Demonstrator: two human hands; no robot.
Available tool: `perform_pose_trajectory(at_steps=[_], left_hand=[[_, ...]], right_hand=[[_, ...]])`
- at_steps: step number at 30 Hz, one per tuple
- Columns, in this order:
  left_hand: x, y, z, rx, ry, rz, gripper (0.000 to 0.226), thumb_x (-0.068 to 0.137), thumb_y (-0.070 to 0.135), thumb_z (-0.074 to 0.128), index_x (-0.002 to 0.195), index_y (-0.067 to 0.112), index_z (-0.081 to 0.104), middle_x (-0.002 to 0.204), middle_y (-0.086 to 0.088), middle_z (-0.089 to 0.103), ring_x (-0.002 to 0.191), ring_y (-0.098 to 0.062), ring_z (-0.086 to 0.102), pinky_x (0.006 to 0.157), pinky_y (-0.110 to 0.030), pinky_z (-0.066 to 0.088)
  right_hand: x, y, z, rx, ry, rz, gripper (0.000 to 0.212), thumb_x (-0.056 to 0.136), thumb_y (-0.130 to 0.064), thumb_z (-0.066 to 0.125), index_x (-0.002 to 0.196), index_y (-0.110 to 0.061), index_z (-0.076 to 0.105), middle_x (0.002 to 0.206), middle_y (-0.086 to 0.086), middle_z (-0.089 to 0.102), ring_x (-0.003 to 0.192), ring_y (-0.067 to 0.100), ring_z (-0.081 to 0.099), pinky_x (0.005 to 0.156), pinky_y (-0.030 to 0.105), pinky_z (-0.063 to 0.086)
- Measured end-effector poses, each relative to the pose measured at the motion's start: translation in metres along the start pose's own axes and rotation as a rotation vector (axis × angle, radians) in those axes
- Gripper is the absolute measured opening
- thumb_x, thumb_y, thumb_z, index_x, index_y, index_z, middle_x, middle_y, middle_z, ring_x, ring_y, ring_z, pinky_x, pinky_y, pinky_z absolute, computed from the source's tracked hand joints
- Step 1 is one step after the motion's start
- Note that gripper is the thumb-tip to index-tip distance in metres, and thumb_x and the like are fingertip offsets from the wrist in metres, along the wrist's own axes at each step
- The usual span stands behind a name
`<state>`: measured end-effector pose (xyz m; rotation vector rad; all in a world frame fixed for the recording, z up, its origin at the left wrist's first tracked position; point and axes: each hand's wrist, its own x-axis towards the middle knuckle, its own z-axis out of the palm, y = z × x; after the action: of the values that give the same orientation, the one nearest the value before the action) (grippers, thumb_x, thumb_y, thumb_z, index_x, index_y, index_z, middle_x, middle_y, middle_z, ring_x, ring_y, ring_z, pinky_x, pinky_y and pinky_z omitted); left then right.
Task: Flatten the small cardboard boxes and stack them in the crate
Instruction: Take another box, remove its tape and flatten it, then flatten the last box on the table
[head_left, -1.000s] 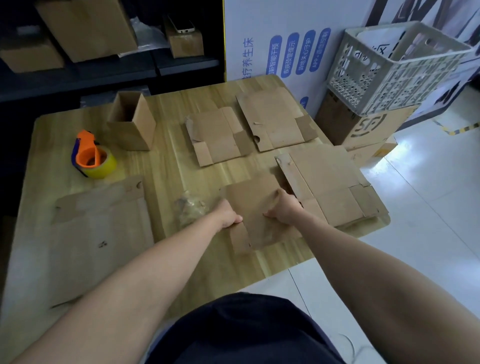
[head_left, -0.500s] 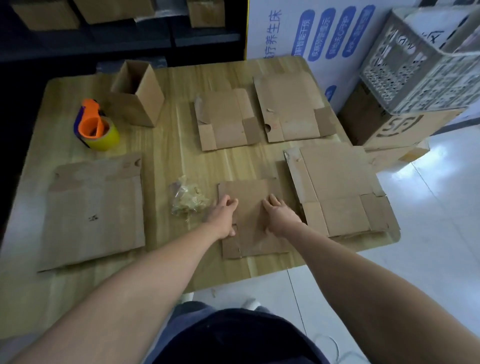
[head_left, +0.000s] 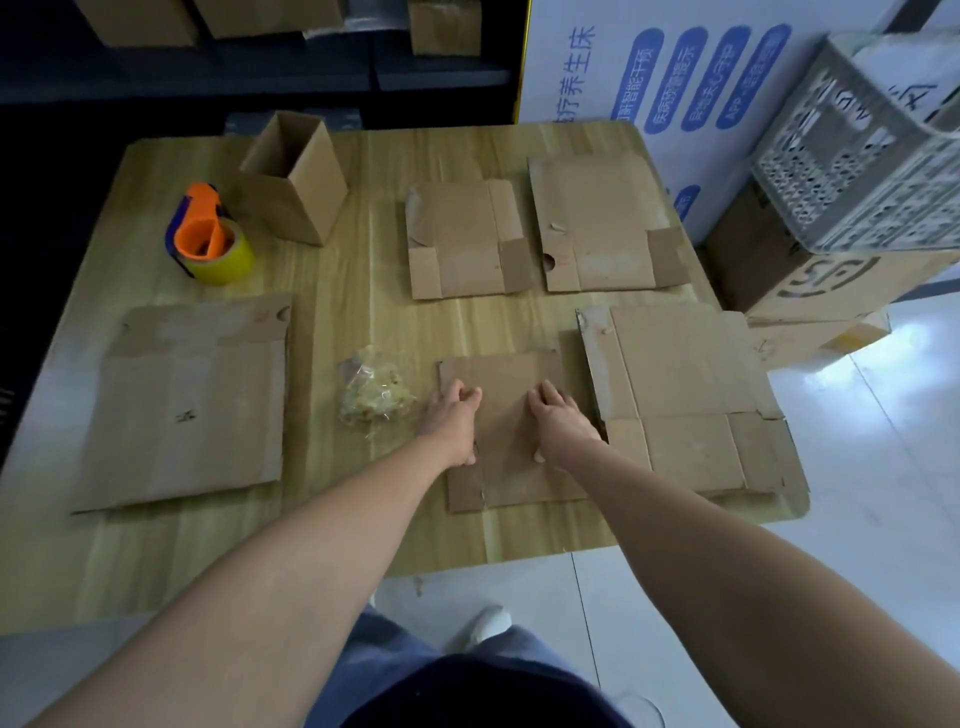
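Note:
A small flattened cardboard box (head_left: 511, 431) lies near the front of the wooden table (head_left: 353, 322). My left hand (head_left: 451, 418) rests on its left edge, fingers curled over the card. My right hand (head_left: 558, 418) presses palm-down on its right part. Several other flattened boxes lie around: a large one (head_left: 680, 395) at the right, two (head_left: 462, 239) (head_left: 597, 223) farther back, and a big one (head_left: 192, 400) at the left. One box (head_left: 293, 187) still stands open and upright at the back left. The grey plastic crate (head_left: 862, 156) sits tilted on cartons at the far right.
An orange tape dispenser with yellow tape (head_left: 210, 244) stands at the back left. A crumpled wad of clear tape (head_left: 374, 389) lies just left of my left hand. Brown cartons (head_left: 795, 280) sit under the crate, off the table's right edge. Dark shelves with boxes run behind the table.
Both hands have slid along the small flattened box and now lie flatter on it; the box lies squarer to the table edge. The camera has tilted down and back.

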<state>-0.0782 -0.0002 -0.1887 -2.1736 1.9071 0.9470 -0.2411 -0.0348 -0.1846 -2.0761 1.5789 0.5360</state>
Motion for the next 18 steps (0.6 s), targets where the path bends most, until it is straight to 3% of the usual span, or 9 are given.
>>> perform_pose_trajectory(at_steps=[2,6,9,13,18], left_hand=[[-0.002,0.006,-0.002,-0.152,0.045,-0.096,0.096,0.073,0.016,0.079,0.149,0.015,0.021,0.147,-0.008,0.013,0.131,-0.030,0.027,0.110,-0.033,0.030],[-0.004,0.011,-0.009,-0.408,0.113,-0.273,0.087,0.079,0.010,0.071,0.148,0.008,0.017,0.146,-0.017,0.025,0.137,-0.030,0.026,0.110,-0.033,0.030],[-0.005,0.011,-0.017,-0.469,0.090,-0.275,0.076,0.083,0.007,0.065,0.147,0.007,0.024,0.142,-0.015,0.034,0.128,-0.029,0.040,0.102,-0.033,0.039],[-0.005,0.008,-0.028,-0.490,0.082,-0.253,0.063,0.087,0.003,0.059,0.144,0.006,0.032,0.142,-0.013,0.039,0.125,-0.027,0.045,0.091,-0.027,0.040],[-0.005,-0.008,-0.067,-0.473,0.207,-0.124,0.049,0.091,0.006,0.054,0.138,0.008,0.040,0.140,-0.009,0.044,0.124,-0.024,0.047,0.098,-0.030,0.040]], right_hand=[[-0.002,0.000,-0.001,0.078,-0.006,0.059,0.094,0.079,-0.009,0.072,0.150,-0.024,0.012,0.158,0.005,0.000,0.143,0.033,0.015,0.107,0.042,0.033],[-0.004,-0.002,-0.005,0.097,-0.006,0.124,0.088,0.076,-0.012,0.076,0.145,-0.015,0.021,0.154,0.007,0.010,0.133,0.033,0.032,0.099,0.040,0.039],[-0.007,-0.007,-0.009,0.059,0.007,0.166,0.078,0.082,-0.005,0.068,0.145,-0.013,0.023,0.152,0.008,0.015,0.132,0.031,0.033,0.098,0.040,0.040],[-0.008,-0.018,-0.022,-0.009,0.079,0.167,0.053,0.087,-0.001,0.053,0.137,-0.008,0.038,0.138,0.011,0.038,0.126,0.029,0.039,0.097,0.036,0.039],[-0.001,-0.049,-0.062,0.059,0.187,0.064,0.042,0.089,-0.001,0.047,0.130,-0.007,0.047,0.124,0.013,0.054,0.110,0.030,0.053,0.083,0.035,0.046]])
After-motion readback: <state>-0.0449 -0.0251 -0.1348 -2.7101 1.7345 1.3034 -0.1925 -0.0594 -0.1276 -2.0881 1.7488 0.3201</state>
